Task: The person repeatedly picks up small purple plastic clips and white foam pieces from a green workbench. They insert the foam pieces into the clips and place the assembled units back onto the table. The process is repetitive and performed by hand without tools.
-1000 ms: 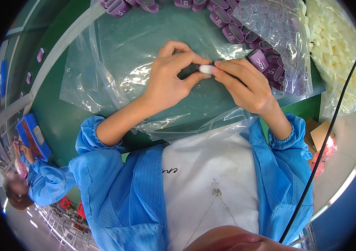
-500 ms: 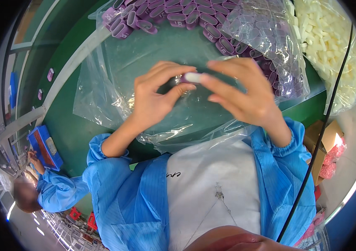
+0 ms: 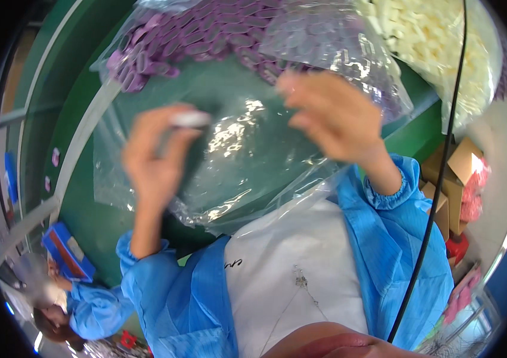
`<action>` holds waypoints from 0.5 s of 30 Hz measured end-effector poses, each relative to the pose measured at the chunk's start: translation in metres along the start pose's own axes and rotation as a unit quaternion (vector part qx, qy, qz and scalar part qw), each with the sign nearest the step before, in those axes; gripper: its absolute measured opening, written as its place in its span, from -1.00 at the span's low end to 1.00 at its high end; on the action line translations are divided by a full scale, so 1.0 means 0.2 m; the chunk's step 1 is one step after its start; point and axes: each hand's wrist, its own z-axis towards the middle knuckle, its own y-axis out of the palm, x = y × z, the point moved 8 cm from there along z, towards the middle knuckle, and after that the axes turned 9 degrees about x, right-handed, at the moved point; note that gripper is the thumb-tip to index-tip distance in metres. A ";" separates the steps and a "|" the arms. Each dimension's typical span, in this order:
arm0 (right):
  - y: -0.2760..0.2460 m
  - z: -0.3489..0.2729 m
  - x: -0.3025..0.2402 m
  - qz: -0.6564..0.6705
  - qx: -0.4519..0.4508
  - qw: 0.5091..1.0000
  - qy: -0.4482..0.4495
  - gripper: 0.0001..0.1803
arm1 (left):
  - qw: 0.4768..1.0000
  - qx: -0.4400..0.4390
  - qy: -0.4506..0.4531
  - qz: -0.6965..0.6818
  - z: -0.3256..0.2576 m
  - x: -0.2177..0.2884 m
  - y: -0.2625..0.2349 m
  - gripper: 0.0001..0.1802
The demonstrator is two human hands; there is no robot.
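Observation:
My left hand point(image 3: 157, 155), blurred by motion, is closed on a small oblong piece point(image 3: 191, 119) held between thumb and fingertips. Its exposed end is white; the rest is covered by my fingers. On the right, my right hand point(image 3: 340, 116) is also smeared, its fingers stretched forward and apart from the thumb. Nothing shows in it. Its fingertips are at the near edge of a heap of purple oval hollow shells point(image 3: 205, 30). Both hands are above a clear plastic sheet point(image 3: 235, 161) spread on the green table.
A clear bag point(image 3: 325, 36) covers part of the purple heap. Farther right is a bag of cream-white pieces point(image 3: 438, 42). A black cable point(image 3: 438, 197) crosses the right side. Cardboard boxes point(image 3: 444, 185) stand at right. At left, a co-worker's blue sleeve point(image 3: 98, 307) is near a blue tray point(image 3: 68, 253).
My hands have parted. The left moved left and nearer with the oblong piece; the right let go of it and is now at the purple heap's edge. The whole view has shifted.

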 end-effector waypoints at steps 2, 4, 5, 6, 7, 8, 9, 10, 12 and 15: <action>-0.22 0.03 0.14 -0.096 0.051 0.991 0.074 -0.66 | 0.989 0.113 -0.008 0.094 0.15 -0.24 -0.29 -0.77; -0.46 0.01 0.40 -0.220 0.062 0.965 0.127 -0.73 | 0.975 0.154 -0.096 0.127 0.25 -0.70 -0.68 -0.66; -0.54 -0.02 0.55 -0.287 0.064 0.945 0.141 -0.77 | 0.967 0.129 -0.136 0.171 0.27 -0.98 -0.87 -0.61; -0.63 -0.03 0.68 -0.323 0.038 0.929 0.178 -0.78 | 0.968 0.073 -0.135 0.199 0.30 -1.29 -1.00 -0.59; -0.70 -0.06 0.75 -0.361 0.025 0.907 0.216 -0.78 | 0.967 0.014 -0.120 0.226 0.37 -1.52 -1.07 -0.57; -0.72 -0.07 0.80 -0.370 0.005 0.903 0.221 -0.78 | 0.969 0.003 -0.128 0.213 0.43 -1.60 -1.04 -0.58; -0.72 -0.07 0.83 -0.374 -0.016 0.900 0.224 -0.77 | 0.969 -0.007 -0.139 0.204 0.47 -1.65 -1.03 -0.59; -0.70 -0.07 0.87 -0.374 -0.043 0.898 0.227 -0.77 | 0.968 -0.017 -0.155 0.196 0.48 -1.71 -1.02 -0.59; -0.67 -0.04 0.89 -0.364 0.006 0.902 0.232 -0.72 | 0.950 0.003 -0.065 0.306 0.47 -1.80 -1.17 -0.59; -0.67 -0.02 0.93 -0.335 0.059 0.908 0.244 -0.64 | 0.881 0.020 -0.040 0.472 0.54 -1.74 -1.14 -0.61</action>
